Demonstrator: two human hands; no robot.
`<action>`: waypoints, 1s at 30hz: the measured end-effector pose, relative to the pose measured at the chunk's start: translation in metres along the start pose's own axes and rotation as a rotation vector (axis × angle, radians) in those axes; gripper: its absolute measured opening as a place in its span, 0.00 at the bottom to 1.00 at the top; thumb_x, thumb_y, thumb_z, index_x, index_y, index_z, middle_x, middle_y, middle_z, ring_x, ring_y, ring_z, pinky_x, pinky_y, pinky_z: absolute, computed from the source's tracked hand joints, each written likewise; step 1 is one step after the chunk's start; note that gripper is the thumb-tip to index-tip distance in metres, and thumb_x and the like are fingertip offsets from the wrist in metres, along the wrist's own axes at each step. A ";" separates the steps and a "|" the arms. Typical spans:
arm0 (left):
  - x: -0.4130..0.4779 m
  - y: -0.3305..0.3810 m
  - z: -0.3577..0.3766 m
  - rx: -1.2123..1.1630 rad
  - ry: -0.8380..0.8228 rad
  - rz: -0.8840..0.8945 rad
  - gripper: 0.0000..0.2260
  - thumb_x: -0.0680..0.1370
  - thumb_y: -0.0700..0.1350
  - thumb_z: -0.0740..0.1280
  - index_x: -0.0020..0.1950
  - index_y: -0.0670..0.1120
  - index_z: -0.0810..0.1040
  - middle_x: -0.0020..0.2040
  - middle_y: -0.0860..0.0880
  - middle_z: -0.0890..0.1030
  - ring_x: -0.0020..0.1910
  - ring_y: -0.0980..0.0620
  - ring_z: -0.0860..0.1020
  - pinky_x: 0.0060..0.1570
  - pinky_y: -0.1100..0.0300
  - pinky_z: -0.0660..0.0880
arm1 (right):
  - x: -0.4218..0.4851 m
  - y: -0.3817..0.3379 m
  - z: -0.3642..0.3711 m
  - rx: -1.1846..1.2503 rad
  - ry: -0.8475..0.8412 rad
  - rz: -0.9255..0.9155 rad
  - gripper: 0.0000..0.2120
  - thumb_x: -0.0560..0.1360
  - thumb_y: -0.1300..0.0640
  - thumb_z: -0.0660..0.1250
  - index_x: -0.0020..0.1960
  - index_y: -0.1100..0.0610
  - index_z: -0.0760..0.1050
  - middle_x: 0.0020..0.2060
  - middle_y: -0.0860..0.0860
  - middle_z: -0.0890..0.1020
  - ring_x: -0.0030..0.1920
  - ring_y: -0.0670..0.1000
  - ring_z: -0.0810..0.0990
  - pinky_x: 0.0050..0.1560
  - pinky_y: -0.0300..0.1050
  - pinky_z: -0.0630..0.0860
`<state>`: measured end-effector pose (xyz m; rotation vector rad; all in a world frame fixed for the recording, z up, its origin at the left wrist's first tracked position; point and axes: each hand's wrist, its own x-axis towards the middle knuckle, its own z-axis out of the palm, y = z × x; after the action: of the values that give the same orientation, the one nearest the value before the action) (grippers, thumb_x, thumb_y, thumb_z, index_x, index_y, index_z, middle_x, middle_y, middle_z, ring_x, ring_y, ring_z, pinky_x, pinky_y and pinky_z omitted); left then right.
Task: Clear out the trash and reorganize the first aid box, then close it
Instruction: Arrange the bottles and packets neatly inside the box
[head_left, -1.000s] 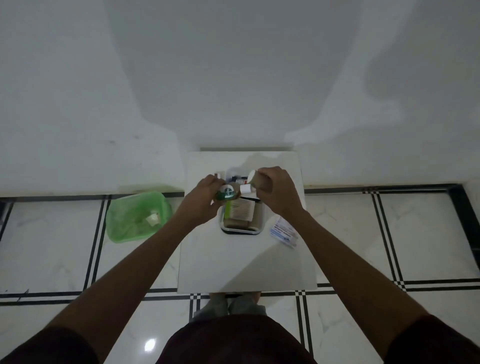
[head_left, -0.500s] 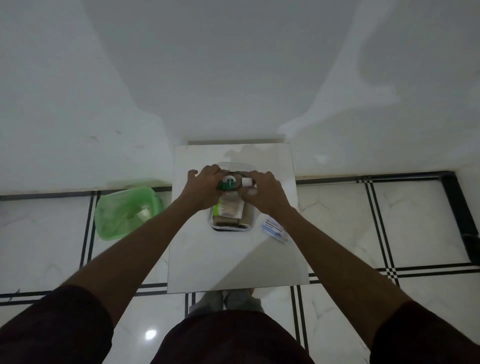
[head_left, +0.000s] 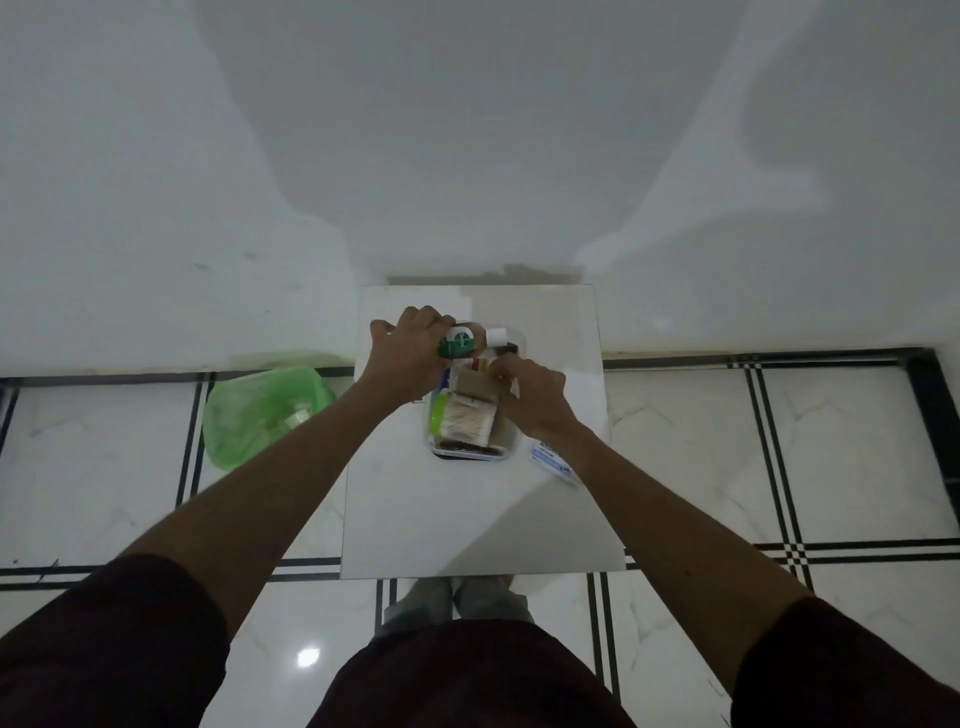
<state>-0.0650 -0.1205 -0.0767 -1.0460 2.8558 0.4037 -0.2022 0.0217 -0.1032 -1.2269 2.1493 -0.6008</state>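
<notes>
The clear first aid box (head_left: 511, 451) sits open on the white table (head_left: 467, 519). It holds a tan packet (head_left: 467, 423), a green item and other small supplies. My left hand (head_left: 408, 345) grips a green-labelled antiseptic bottle (head_left: 460, 343) with a white cap (head_left: 496, 336), lying across the box's far end. My right hand (head_left: 530, 392) is curled over the box's right side, fingertips down among the contents; what it pinches is hidden.
A blue-and-white sachet (head_left: 553, 461) lies on the table right of the box. A green plastic bin (head_left: 260, 410) with a scrap inside stands on the tiled floor to the left. A white wall rises just behind the table.
The bottle has gone from held above the box by both hands to lying at its far end. My right hand has left the cap and dropped into the box's right side.
</notes>
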 end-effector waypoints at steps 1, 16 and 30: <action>0.001 0.001 0.002 0.030 0.001 0.016 0.23 0.73 0.44 0.68 0.67 0.48 0.69 0.62 0.47 0.74 0.61 0.45 0.70 0.53 0.46 0.66 | -0.003 0.000 0.002 -0.043 -0.002 -0.007 0.11 0.75 0.63 0.61 0.54 0.53 0.76 0.51 0.49 0.81 0.56 0.52 0.76 0.59 0.54 0.62; 0.013 0.019 0.018 0.113 -0.177 0.081 0.17 0.75 0.44 0.64 0.64 0.51 0.73 0.59 0.49 0.78 0.60 0.48 0.69 0.55 0.48 0.62 | -0.031 0.000 0.009 -0.159 0.402 -0.201 0.11 0.70 0.54 0.59 0.41 0.52 0.81 0.37 0.46 0.85 0.43 0.53 0.80 0.47 0.50 0.60; -0.026 -0.026 0.047 -0.547 0.265 -0.372 0.11 0.76 0.41 0.66 0.58 0.42 0.79 0.56 0.42 0.82 0.52 0.41 0.78 0.54 0.50 0.75 | -0.048 0.058 0.007 -0.183 -0.009 0.324 0.24 0.71 0.52 0.71 0.65 0.53 0.70 0.61 0.52 0.75 0.63 0.55 0.69 0.58 0.53 0.66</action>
<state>-0.0295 -0.1111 -0.1241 -1.8006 2.7203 1.1220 -0.2138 0.0901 -0.1325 -0.9364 2.3696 -0.2646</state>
